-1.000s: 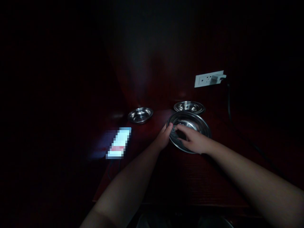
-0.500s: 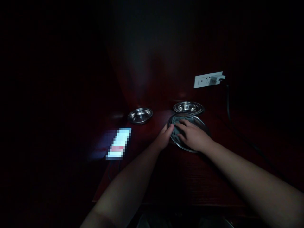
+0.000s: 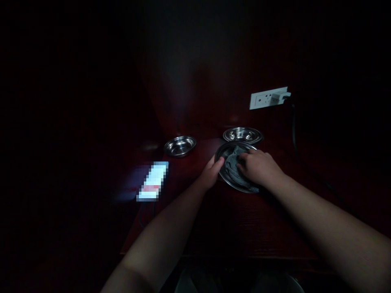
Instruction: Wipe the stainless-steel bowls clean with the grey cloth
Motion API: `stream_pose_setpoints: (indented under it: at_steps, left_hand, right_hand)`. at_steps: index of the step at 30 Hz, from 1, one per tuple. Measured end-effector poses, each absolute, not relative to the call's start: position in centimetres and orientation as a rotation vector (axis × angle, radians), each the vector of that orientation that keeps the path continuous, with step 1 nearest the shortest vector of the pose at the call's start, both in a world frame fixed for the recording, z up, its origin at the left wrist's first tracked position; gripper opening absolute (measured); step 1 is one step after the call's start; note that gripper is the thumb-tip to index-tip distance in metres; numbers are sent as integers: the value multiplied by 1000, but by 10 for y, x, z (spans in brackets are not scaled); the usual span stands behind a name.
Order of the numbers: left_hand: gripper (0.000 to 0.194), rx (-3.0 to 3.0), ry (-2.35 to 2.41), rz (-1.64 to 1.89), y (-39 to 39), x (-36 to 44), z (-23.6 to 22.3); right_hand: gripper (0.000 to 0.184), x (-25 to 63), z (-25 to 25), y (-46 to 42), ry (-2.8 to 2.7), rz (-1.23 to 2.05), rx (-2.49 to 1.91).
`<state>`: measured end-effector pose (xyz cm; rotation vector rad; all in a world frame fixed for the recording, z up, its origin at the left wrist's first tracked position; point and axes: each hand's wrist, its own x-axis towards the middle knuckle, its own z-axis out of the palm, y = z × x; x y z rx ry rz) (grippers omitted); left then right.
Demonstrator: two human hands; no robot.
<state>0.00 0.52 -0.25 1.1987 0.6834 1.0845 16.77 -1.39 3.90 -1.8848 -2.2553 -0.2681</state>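
A shiny steel bowl (image 3: 227,178) is tilted toward me above the dark red table. My left hand (image 3: 211,173) grips its left rim, the thumb over the edge and the other fingers hidden behind. Inside the bowl lies a crumpled grey-green cloth (image 3: 233,167). My right hand (image 3: 259,166) presses on this cloth at the bowl's right side, its fingers curled into the fabric. Part of the cloth hangs near the lower right rim. The bowl's right edge is hidden by my right hand.
Behind the bowl sit some stacked steel dishes (image 3: 242,135). A smaller steel bowl (image 3: 180,146) stands at the left, and a lit phone (image 3: 153,181) with a blurred screen lies nearer. A wall socket (image 3: 269,98) holds a plug with a dark cable (image 3: 294,130). The surroundings are very dark.
My right hand has shifted from the bowl's left and middle to its right side, dragging the cloth along. The left hand keeps its hold on the rim.
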Motion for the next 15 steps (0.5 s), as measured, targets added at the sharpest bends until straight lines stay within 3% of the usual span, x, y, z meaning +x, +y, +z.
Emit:
stream_pose_setpoints:
  at_steps: [7, 15]
  left_hand:
    - [43, 1257, 619, 1123, 9, 1, -6]
    - [45, 1178, 665, 1111, 8, 3, -4]
  right_hand:
    - [24, 167, 37, -10, -2324, -246, -1519]
    - [44, 166, 25, -8, -2327, -124, -1377]
